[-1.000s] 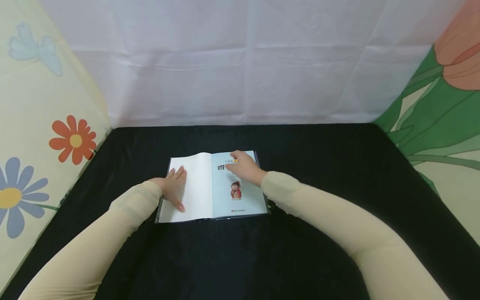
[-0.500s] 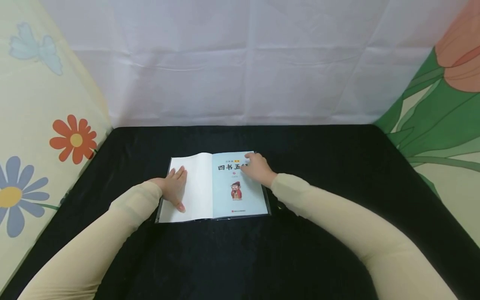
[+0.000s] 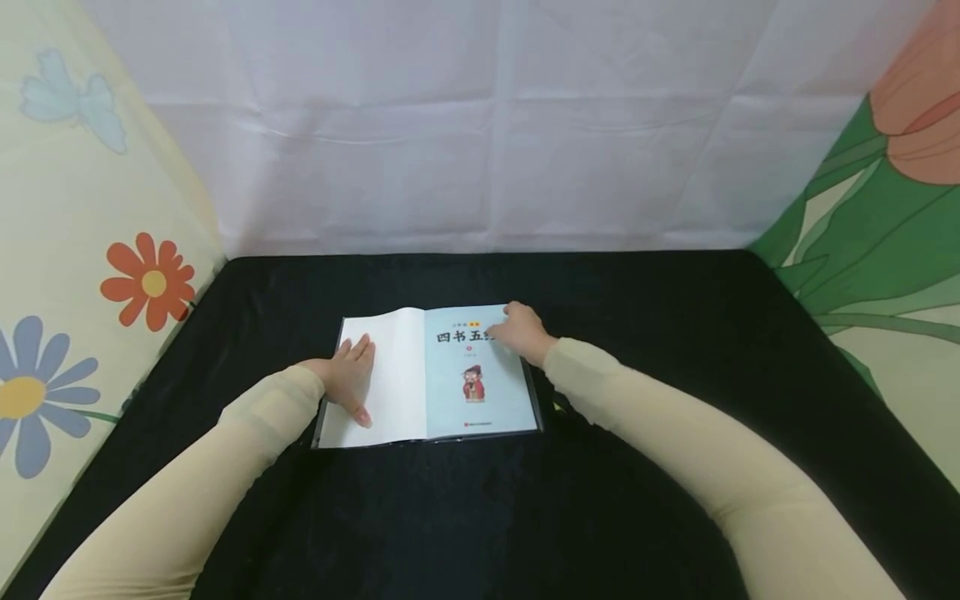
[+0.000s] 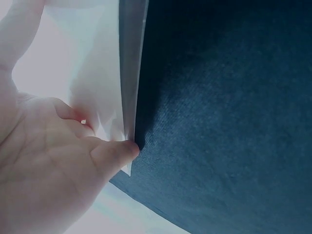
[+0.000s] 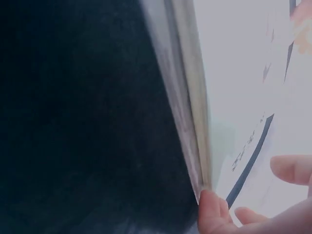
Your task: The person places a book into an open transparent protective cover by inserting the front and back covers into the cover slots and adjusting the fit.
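Note:
An open book lies on the black cloth, with a blank white left page (image 3: 399,375) and a pale blue title page (image 3: 446,404) on the right. Black characters and a small figure in red (image 3: 473,384) are printed on the title page. My left hand (image 3: 350,380) rests spread on the left page, and in the left wrist view its little finger (image 4: 117,152) reaches the cover's edge. At the upper right corner is my right hand (image 3: 527,335). In the right wrist view its fingertips (image 5: 210,202) meet the page edges (image 5: 195,92), while the thumb (image 5: 291,168) stands apart over the page.
Black cloth (image 3: 637,308) covers the table around the book. Behind it hangs a white cloth (image 3: 480,133). Flower-patterned panels stand at the left (image 3: 75,192) and right (image 3: 892,250).
My right hand has slid rightward across the title page to its upper right corner, uncovering more printed characters. The left hand has stayed in place.

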Available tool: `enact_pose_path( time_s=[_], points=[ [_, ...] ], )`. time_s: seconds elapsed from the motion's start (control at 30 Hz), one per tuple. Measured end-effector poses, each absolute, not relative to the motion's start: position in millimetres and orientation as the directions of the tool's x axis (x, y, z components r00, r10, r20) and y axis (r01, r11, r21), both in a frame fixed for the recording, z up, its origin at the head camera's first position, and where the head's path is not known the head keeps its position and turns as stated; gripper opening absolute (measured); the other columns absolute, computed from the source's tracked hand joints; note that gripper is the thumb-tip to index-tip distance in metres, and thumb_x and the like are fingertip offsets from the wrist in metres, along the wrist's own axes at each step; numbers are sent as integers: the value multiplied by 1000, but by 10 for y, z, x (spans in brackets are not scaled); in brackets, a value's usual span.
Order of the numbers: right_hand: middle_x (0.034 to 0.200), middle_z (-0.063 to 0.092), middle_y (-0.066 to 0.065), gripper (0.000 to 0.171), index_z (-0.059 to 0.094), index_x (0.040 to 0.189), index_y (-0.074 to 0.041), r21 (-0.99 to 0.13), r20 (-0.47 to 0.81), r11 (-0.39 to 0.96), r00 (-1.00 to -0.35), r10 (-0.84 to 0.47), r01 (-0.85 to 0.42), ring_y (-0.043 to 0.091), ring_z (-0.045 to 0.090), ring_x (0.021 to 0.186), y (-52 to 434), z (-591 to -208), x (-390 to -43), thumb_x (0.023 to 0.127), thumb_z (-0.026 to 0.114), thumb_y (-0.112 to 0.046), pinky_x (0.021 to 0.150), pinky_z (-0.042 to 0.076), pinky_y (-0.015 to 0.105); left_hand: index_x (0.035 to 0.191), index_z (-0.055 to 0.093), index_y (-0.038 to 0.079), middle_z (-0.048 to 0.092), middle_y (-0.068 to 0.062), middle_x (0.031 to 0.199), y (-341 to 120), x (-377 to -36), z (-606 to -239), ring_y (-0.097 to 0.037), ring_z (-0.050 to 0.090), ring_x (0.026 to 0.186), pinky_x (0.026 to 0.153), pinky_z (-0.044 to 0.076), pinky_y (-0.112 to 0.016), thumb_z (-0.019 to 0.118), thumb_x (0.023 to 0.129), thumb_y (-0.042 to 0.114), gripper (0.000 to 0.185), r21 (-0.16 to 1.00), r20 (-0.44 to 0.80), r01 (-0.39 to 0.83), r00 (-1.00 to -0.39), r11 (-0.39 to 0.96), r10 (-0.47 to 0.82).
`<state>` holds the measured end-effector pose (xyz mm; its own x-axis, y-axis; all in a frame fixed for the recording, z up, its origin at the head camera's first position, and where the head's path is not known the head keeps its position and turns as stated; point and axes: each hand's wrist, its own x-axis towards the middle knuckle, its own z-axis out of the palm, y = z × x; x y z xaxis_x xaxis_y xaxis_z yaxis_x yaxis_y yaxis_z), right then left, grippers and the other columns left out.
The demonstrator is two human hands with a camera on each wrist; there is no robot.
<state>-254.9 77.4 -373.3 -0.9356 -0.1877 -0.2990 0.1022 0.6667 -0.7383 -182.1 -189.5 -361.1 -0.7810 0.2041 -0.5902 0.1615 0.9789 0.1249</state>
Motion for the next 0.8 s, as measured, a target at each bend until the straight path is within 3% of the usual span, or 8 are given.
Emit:
enact_pose_path(
  time_s=[0.23, 0.37, 0.57, 0.67, 0.8],
  points=[
    [134, 48, 28, 52, 40, 137, 12, -711, -290, 697, -940, -178, 88, 34, 52, 112, 805, -3754, -2591, 94, 54, -12, 95, 46, 44, 149, 6, -14, -7, -30, 157, -1881, -1808, -3590, -50, -7, 142, 114, 7, -56, 83, 74, 40, 120, 133, -591, 160, -779, 978, 208],
    [120, 55, 25, 43, 46, 129, 14, -711, -314, 697, -927, -205, 87, 30, 52, 97, 786, -3767, -2676, 93, 51, -10, 82, 48, 40, 148, 7, -14, -6, -31, 157, -1880, -1797, -3591, -51, -7, 142, 114, 7, -56, 83, 74, 40, 120, 128, -592, 165, -778, 978, 209],
    [103, 55, 20, 33, 54, 117, 12, -692, -355, 712, -915, -195, 117, 25, 46, 76, 748, -3797, -2869, 93, 49, -10, 63, 40, 34, 148, 6, -15, -5, -31, 157, -1890, -1794, -3597, -51, -6, 142, 115, 7, -55, 82, 74, 42, 120, 107, -593, 181, -778, 978, 208],
    [109, 58, 21, 36, 55, 120, 11, -677, -385, 718, -909, -158, 162, 26, 52, 80, 737, -3790, -2933, 94, 48, -13, 67, 45, 36, 148, 6, -14, -6, -31, 157, -1889, -1795, -3590, -51, -7, 142, 114, 7, -56, 82, 74, 42, 120, 109, -593, 180, -778, 978, 209],
    [123, 56, 22, 42, 52, 128, 10, -690, -410, 693, -901, -139, 207, 30, 55, 102, 724, -3788, -2991, 95, 49, -16, 87, 48, 42, 149, 5, -13, -7, -30, 157, -1882, -1794, -3580, -50, -7, 142, 114, 8, -55, 83, 74, 42, 121, 117, -595, 164, -778, 979, 202]
  ],
)
